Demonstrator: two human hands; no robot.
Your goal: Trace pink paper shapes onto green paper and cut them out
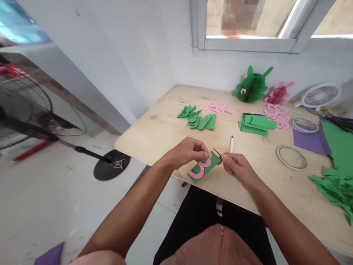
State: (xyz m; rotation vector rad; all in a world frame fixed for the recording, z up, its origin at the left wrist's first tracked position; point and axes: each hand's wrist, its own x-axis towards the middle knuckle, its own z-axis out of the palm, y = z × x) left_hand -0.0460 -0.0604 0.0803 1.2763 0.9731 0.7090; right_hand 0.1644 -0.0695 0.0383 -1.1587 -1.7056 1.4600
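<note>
My left hand (194, 151) pinches the upper edge of a green paper piece (211, 165) over the table's front edge. Against the green lies a pink wavy paper cut-out (200, 170), under my left fingertips. My right hand (236, 165) is closed around a pair of scissors (217, 151). Their thin dark blade points up and left at the paper's upper right corner, and the fingers hide most of the handles. Just beyond my right hand, a white pen (231, 144) with a dark tip lies on the wooden table (162, 129).
Green cut-outs (187, 111), pink cut-outs (216, 107) and stacked green strips (256, 123) lie farther back. Tape rolls (291, 158), purple paper (309, 139) and green scraps (335, 187) sit right. Paper figures (252, 86) and a small fan (321, 95) stand by the wall. A floor fan (110, 163) stands left.
</note>
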